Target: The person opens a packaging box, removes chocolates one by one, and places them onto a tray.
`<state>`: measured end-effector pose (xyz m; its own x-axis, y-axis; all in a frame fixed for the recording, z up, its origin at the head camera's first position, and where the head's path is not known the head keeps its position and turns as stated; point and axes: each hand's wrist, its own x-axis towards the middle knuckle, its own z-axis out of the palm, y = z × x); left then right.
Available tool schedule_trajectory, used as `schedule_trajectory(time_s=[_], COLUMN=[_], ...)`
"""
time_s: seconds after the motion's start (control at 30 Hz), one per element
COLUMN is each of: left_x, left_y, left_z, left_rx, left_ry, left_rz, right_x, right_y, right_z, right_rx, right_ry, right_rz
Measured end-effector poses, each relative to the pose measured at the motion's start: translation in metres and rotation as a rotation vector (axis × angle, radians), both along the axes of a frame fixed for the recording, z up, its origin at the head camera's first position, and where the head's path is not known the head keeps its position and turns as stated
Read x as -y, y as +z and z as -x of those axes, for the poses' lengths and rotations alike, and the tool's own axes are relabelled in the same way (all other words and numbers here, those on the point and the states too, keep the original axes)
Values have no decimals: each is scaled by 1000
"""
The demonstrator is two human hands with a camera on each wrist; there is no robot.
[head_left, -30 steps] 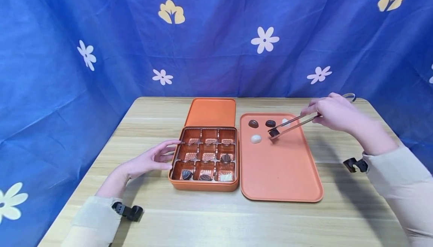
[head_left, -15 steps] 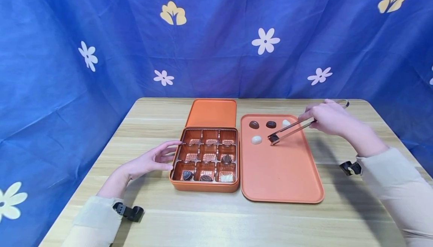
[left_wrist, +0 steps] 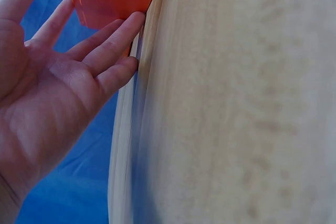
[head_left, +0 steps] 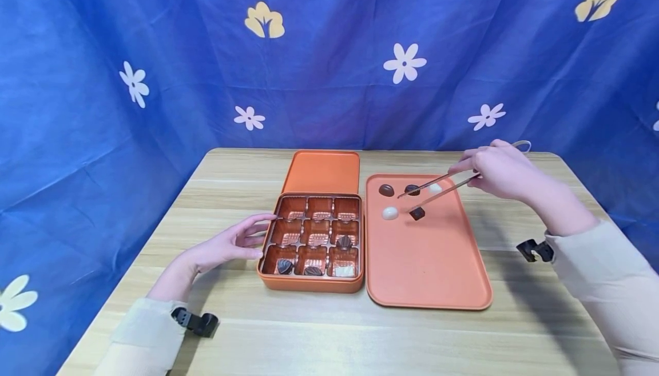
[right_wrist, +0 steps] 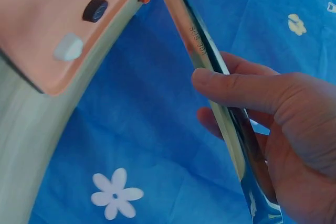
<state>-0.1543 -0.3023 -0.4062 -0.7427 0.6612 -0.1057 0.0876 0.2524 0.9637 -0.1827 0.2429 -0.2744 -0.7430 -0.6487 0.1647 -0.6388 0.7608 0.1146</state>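
My right hand (head_left: pixel 501 170) grips metal tongs (head_left: pixel 445 193), thumb on one arm in the right wrist view. Their arms are spread apart over the coral tray (head_left: pixel 427 261). One tip is right at a dark square chocolate (head_left: pixel 418 214); the other reaches past a dark oval chocolate (right_wrist: pixel 95 9). A white oval chocolate (head_left: pixel 389 213) lies left of the square one. On the left, my left hand (head_left: pixel 226 244) has its fingers loosely extended at the side of the orange box (head_left: pixel 309 284). Inside the box's divided insert are a few chocolates, among them a striped dark one (head_left: pixel 344 242).
Behind the box lies its orange lid (head_left: pixel 324 171). A brown oval chocolate (head_left: pixel 386 190) and another white one (head_left: pixel 435 188) sit along the tray's far end. The wooden table (head_left: pixel 288 330) ends at a blue flowered curtain (head_left: pixel 329 61).
The tongs had the square chocolate between their tips; their arms have since spread, and the chocolate lies loose on the tray, slightly nearer. The left hand has stayed put.
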Motion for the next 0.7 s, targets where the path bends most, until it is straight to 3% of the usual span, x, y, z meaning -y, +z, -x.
schedule_trajectory(time_s=[0.47,0.7], left_x=[0,0], left_y=[2,1], left_z=[1,1], left_rx=[0,4], left_ry=[-10,-8], left_rz=[5,7], right_x=[56,84], right_y=[26,29], right_z=[0,3], right_rx=[-75,-95], right_ry=[161,245], right_rz=[30,35])
